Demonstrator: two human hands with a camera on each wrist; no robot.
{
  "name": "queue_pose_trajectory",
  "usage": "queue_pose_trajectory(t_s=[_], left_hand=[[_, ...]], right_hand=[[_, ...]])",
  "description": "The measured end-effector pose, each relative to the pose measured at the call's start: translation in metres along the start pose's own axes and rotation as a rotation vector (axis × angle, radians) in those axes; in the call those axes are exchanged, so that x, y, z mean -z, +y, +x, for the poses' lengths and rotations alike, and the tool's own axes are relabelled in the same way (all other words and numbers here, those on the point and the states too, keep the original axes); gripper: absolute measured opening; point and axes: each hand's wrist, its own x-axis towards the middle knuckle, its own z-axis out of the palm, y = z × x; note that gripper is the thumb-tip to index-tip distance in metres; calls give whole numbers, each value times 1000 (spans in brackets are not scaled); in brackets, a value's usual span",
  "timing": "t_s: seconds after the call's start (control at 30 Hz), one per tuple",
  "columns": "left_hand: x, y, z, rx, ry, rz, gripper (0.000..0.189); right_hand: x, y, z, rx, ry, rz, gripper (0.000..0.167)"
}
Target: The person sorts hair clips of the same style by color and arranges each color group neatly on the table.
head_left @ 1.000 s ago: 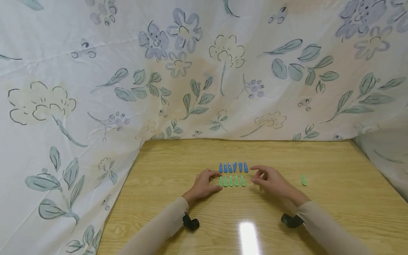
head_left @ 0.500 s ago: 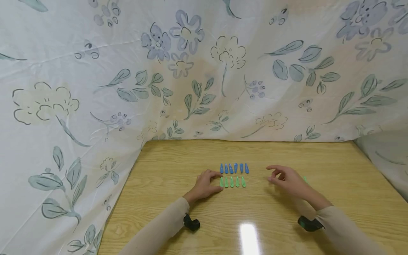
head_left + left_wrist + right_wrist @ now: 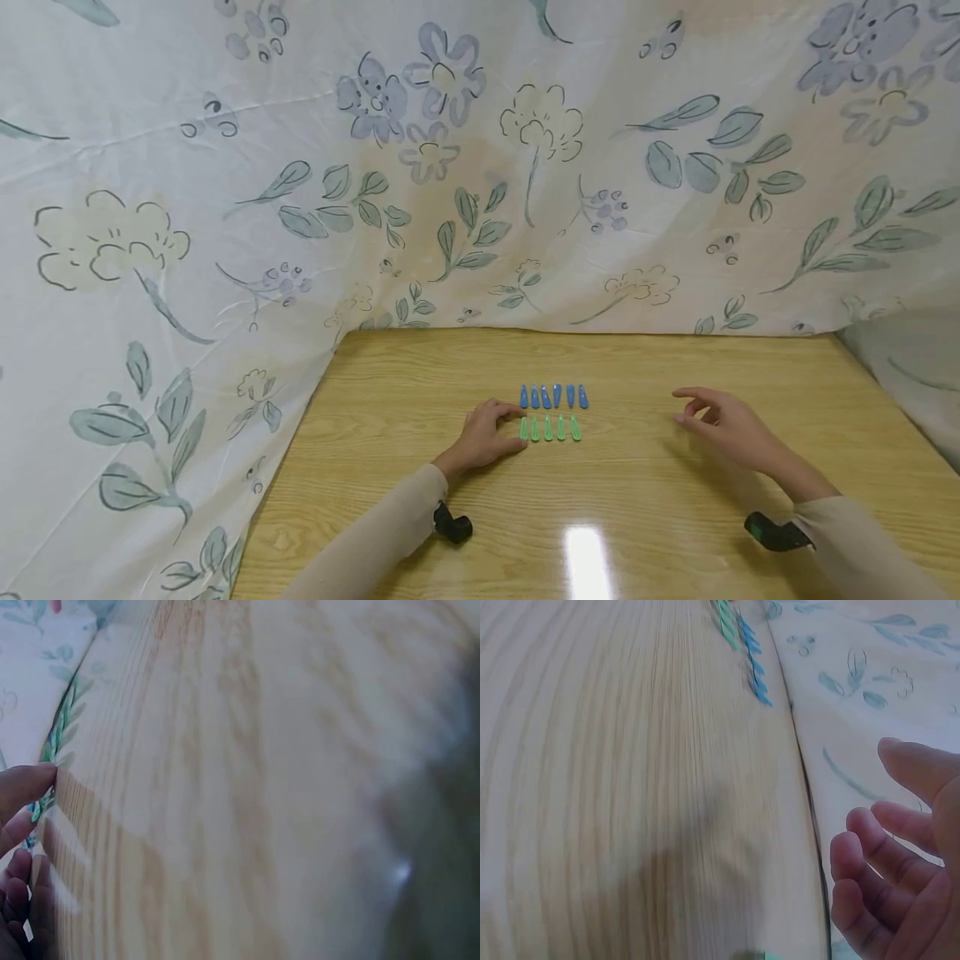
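On the wooden table, several green snap hair clips (image 3: 548,428) stand side by side in a row. Just behind them runs a row of several blue snap hair clips (image 3: 557,396). My left hand (image 3: 483,433) rests at the left end of the green row, with thumb and index finger at the two ends of the leftmost clip. My right hand (image 3: 723,425) hovers well to the right of both rows, its fingers loosely bent and nothing between them. At the bottom edge of the right wrist view a sliver of a green clip (image 3: 771,956) shows; in the head view the hand covers it.
A floral cloth (image 3: 450,208) hangs behind the table (image 3: 637,517) and along its left side. Black wrist mounts (image 3: 453,525) sit at both sleeve cuffs. A bright light reflection lies on the front of the tabletop.
My right hand has moved right, away from the rows, and now covers the single green clip at the right. The left hand and both rows have stayed put.
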Motion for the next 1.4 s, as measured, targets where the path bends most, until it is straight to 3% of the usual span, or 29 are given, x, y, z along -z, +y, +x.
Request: queue_pose_trajectory(t_s=[0.47, 0.8, 1.13, 1.4], left_hand=[[1, 2, 0, 4, -3, 1, 49], [0, -3, 2, 7, -7, 8, 48], [1, -4, 4, -2, -12, 13, 48], [1, -4, 4, 6, -14, 10, 48]], right_hand=[[22, 41, -14, -9, 44, -51, 45], [24, 61, -17, -75, -26, 16, 50], [17, 80, -19, -9, -40, 34, 50], [16, 81, -18, -5, -14, 37, 48]])
